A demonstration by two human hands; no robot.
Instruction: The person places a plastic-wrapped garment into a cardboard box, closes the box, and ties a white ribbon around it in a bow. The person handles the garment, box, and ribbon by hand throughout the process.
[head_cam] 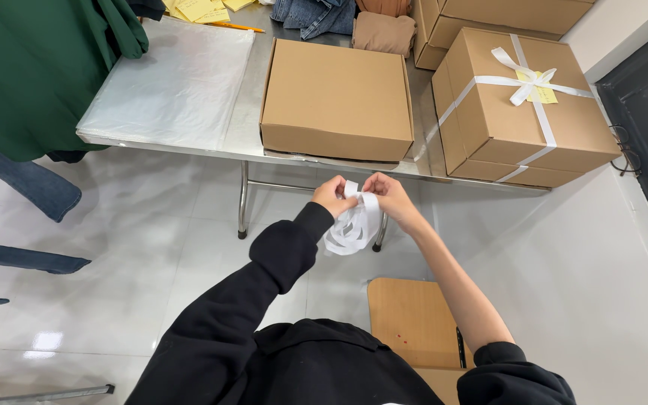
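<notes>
From the head view, your left hand [333, 196] and right hand [388, 196] meet just in front of your chest, both pinched closed on a bundle of white ribbon [352, 223]. The fingertips hold its top edge from either side, so the loose loops hang down between your wrists, probably to keep the loops from tangling while you work with the end.

Just beyond your hands, across the near edge of the metal desk [243, 120], sits a plain closed cardboard box [336, 97], bare of any ribbon. Its front face lies almost directly ahead of your knuckles, within easy reach.

Ahead and to the right of your right hand stands a second cardboard box [523, 105], already bound crosswise in white ribbon with a bow on top and a yellow note under the bow. A tail of that ribbon trails off its left corner toward the desk edge.

Ahead and to the left of your left hand a clear plastic sheet [174, 82] lies flat on the desk, with a green garment [31, 67] hanging farther left. Below your right forearm is a wooden stool [410, 319].
</notes>
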